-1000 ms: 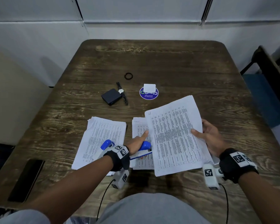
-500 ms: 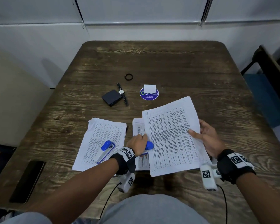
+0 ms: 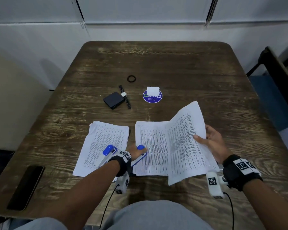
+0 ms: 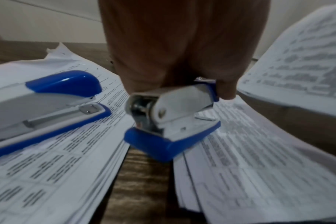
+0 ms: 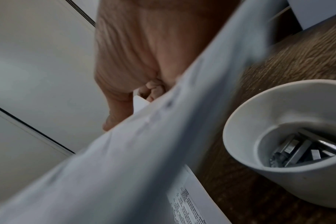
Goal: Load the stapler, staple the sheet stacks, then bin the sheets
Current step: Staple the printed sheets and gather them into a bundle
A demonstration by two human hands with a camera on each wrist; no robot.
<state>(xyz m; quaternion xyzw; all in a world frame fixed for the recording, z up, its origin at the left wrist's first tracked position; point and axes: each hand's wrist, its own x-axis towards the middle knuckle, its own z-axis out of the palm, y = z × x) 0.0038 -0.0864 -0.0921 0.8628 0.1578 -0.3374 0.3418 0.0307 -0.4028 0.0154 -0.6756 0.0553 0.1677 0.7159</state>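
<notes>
Blue-and-white plastic stapler (image 4: 173, 121) sits on the near-left edge of the middle stack of printed white sheets (image 3: 154, 146), gripped from above by the left hand (image 3: 135, 151), fingers curled round its top. Right hand (image 3: 213, 143) pinches the lifted set of printed sheets (image 3: 188, 140), thumb on top, holding it tilted just right of the stapler. Step in hand, as I judge: stapling this set. To do it well, square the edges, slide one corner fully into the stapler's mouth, press down firmly against the bench (image 3: 173, 63).

A second blue-and-white stapler (image 4: 54, 97) lies on the stack of printed sheets (image 3: 105, 141) left of the held stapler. A white cup of staple strips (image 5: 290, 141) stands beyond the lifted set, near the right wrist; a swing could tip it. Farther behind the stapler: black wallet (image 3: 114, 100), wristwatch (image 3: 124, 95), blue round sticker (image 3: 152, 97).
</notes>
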